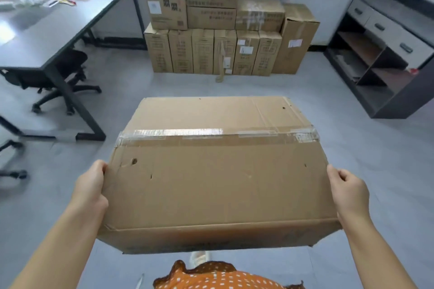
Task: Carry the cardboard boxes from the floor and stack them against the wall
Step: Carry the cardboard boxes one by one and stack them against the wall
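Floor [305, 105] ahead: open path to the stack of boxes [223, 30] against the far wall, desk surface [58, 26] on the left, shelf unit [387, 49] on the right. Carried cardboard box [216, 171] is off the floor, held at waist height in front of the person, well apart from the stack. Wide, flat, taped along the top seam [216, 135], a few punctures; board looks stiff, slightly crushed at corners. Probably moderate weight, held level without sag. Left hand [90, 185] and right hand [347, 192] each clamp a short side, thumbs on top, fingers wrapped over the edge. Bottom-corner support would be safer when setting down.
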`<state>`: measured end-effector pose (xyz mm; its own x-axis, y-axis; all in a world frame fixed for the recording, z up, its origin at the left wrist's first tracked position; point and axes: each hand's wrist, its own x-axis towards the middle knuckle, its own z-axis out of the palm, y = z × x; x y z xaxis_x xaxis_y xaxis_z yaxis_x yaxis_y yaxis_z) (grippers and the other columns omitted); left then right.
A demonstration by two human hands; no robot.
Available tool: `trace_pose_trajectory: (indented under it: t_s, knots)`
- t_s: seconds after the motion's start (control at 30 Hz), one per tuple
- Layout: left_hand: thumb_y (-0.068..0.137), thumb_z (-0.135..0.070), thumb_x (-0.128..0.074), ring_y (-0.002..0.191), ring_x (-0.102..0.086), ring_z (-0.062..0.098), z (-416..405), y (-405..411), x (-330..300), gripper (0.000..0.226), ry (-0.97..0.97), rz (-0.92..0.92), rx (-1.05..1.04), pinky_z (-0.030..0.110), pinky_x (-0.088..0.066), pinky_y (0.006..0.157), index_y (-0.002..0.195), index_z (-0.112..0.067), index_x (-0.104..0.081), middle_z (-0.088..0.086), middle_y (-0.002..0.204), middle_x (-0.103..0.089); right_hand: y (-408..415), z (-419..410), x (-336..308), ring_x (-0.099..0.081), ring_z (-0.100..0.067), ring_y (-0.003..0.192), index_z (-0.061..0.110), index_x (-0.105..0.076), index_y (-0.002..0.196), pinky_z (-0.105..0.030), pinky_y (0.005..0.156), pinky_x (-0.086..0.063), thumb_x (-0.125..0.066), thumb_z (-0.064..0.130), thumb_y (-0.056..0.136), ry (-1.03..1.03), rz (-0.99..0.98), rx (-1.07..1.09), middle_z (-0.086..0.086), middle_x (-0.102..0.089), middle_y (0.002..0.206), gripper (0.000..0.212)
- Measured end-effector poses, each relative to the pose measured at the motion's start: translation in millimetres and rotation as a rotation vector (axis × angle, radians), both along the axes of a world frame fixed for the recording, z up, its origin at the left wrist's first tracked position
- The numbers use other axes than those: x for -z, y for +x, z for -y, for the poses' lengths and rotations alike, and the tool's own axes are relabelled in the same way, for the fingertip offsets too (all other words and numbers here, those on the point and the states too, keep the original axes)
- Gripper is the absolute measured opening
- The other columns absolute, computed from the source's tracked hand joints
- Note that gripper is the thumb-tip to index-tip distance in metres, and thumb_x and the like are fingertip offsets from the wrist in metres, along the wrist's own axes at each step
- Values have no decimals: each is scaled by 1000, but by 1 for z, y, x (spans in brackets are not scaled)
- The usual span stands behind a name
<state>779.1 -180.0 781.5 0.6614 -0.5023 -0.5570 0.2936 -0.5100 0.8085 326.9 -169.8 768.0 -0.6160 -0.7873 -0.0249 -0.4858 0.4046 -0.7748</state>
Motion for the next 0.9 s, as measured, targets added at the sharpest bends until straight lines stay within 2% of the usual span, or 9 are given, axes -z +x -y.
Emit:
trace_pose_trajectory:
  t_s: [0.13, 0.23, 0.33, 0.53, 0.63, 0.9]
  knots:
    - [71, -21, -50, 53, -38, 20, 100, -6, -12, 14, -22, 6, 72, 29, -30, 54, 58, -18, -45, 1, 58, -42, -5, 68, -7, -25, -23, 54, 8, -35, 60, -36, 52, -20, -52, 33, 93, -9, -14, 94, -6, -28, 56, 45]
    - [71, -20, -50, 53, -38, 17, 171, -15, -18, 17, -41, 4, 79, 29, -29, 54, 56, -19, -42, -1, 55, -41, -12, 122, -7, -28, -25, 56, -6, -41, 65, -35, 53, -22, -52, 33, 93, -8, -12, 140, -10, -33, 59, 49]
    - [69, -20, -49, 54, -36, 18, 241, -25, -18, 18, -51, -7, 97, 30, -29, 54, 54, -18, -40, -1, 55, -39, -16, 185, -6, -26, -23, 54, 5, -38, 60, -35, 53, -21, -52, 32, 93, -14, -14, 152, -7, -30, 56, 45]
    - [68, -16, -47, 54, -31, 20, 382, -44, -16, 14, -70, -5, 92, 31, -26, 52, 57, -18, -38, 1, 59, -35, -33, 342, -1, -27, -22, 53, 11, -35, 59, -35, 52, -21, -51, 31, 94, -30, 21, 105, -5, -29, 54, 43]
    - [70, -15, -47, 55, -32, 21, 454, -52, -27, 14, -113, -17, 81, 31, -27, 53, 58, -17, -40, 3, 60, -35, -42, 429, -12, -24, -21, 52, 16, -27, 58, -35, 52, -18, -51, 30, 94, -60, 29, 60, -1, -24, 51, 46]
    - [73, -15, -47, 52, -28, 19, 618, -56, -45, 19, -168, -22, 23, 31, -24, 51, 59, -19, -35, 1, 59, -31, -47, 632, -45, -24, -19, 50, 18, -27, 55, -34, 51, -18, -50, 29, 94, -111, -5, -34, 3, -24, 47, 47]
